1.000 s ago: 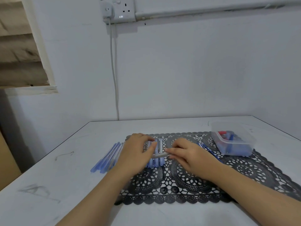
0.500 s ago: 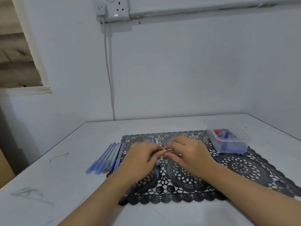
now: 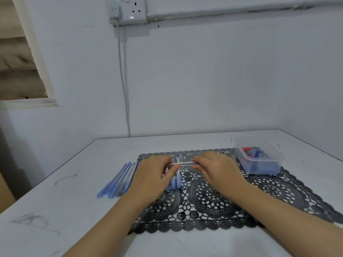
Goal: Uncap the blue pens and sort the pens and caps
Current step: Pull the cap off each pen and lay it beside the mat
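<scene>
Pen: held crosswise above the mat, one end in each hand.
Left hand: thumb and fingers pinch the pen's left end.
Right hand: fingers curled, pinching the right end.
Cap: which end carries it cannot be told.
Row: blue pens side by side on the worktop, just left of the mat.
Spare pens: on the mat, partly under the left hand.
Tub: clear, far right on the mat, red and blue pieces inside.
Risk 1: a stiff cap releasing suddenly; likely to fly off the worktop.
Risk 2: the left wrist dropping and rolling the spare pens or the row.
Risk 3: the bared nib inking the fingers.
</scene>
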Available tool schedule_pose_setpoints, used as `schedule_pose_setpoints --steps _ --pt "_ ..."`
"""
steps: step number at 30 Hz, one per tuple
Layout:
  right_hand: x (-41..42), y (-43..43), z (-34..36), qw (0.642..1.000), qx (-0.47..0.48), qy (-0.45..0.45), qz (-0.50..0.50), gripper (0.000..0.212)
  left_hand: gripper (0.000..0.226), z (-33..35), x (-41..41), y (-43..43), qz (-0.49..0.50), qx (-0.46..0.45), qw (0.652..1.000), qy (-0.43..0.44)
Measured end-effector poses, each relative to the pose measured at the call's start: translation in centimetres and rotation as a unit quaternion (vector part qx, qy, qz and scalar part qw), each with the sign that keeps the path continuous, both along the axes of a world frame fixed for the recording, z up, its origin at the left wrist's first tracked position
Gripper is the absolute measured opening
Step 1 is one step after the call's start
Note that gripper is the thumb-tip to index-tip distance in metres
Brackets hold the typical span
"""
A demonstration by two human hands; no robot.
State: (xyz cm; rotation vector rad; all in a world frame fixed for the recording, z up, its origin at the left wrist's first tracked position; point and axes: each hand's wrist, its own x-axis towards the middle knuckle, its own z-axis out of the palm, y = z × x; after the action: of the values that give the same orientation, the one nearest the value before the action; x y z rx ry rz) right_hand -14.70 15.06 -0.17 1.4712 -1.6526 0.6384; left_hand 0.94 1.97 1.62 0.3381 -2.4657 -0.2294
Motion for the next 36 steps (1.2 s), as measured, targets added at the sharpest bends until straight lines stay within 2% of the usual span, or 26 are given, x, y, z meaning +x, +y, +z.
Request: schedule_pose_setpoints --steps 4,12,16,20,26,29,34,36 --pt "0.3 0.0 0.1 1.000 -0.009 0.020 0.020 0.032 0.041 0.4 0.2 0.2 0.028 -0.002 1.000 -0.005" --pt "0.2 0.4 0.7 0.997 -0.007 0.051 0.054 0.025 0.041 0.8 0.3 0.3 0.037 -0.005 0.999 -0.034" --pt "-0.3 0.4 0.4 0.994 -0.005 0.091 0.053 0.016 0.042 1.1 0.4 0.2 0.036 0.024 0.997 -0.058" --pt "-0.4 0.4 0.4 0.993 0.011 0.111 0.047 0.016 0.043 1.2 0.3 0.2 0.036 0.050 0.995 -0.074" --pt "-0.1 0.6 0.4 0.996 0.046 0.061 0.052 0.027 0.042 1.1 0.3 -0.1 0.067 -0.013 0.996 -0.058" --pt "-0.1 0.5 0.3 0.995 0.069 0.064 0.037 0.045 0.041 1.0 0.4 -0.8 0.082 -0.034 0.994 -0.062" --pt "0.2 0.5 0.6 0.997 0.039 0.037 0.053 0.023 0.042 0.5 0.2 -0.8 0.075 -0.039 0.993 -0.077" --pt "0.3 0.6 0.6 0.998 0.039 0.033 0.048 0.032 0.043 0.5 0.2 -0.7 0.074 -0.043 0.993 -0.081"
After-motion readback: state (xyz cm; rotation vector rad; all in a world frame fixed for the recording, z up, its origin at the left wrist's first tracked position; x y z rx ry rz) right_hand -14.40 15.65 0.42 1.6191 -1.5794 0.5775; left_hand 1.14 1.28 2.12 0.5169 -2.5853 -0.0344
